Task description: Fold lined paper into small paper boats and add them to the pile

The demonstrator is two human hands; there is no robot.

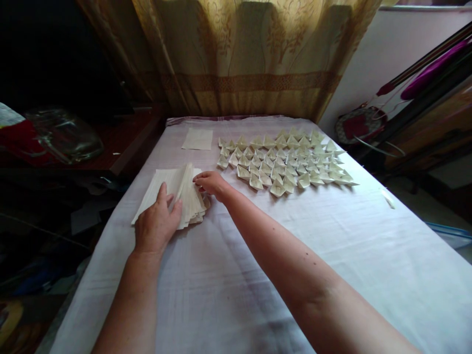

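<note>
A thick stack of pale paper sheets (173, 189) lies on the white cloth at the left of the table. My left hand (157, 223) rests flat on the stack's near end, fingers spread, pressing it down. My right hand (211, 183) reaches across to the stack's right edge, fingers pinched together on the fanned edges of the sheets. Beyond my right hand, several small folded paper boats (287, 160) stand in close rows. One loose sheet (197, 139) lies flat farther back.
The white tablecloth (280, 255) covers the whole table. A yellow patterned curtain (239, 54) hangs behind it. A glass jar (64, 135) lies on a dark side table at the left. A bag and rods (363, 123) stand at the right. A paper scrap (388, 198) lies near the right edge.
</note>
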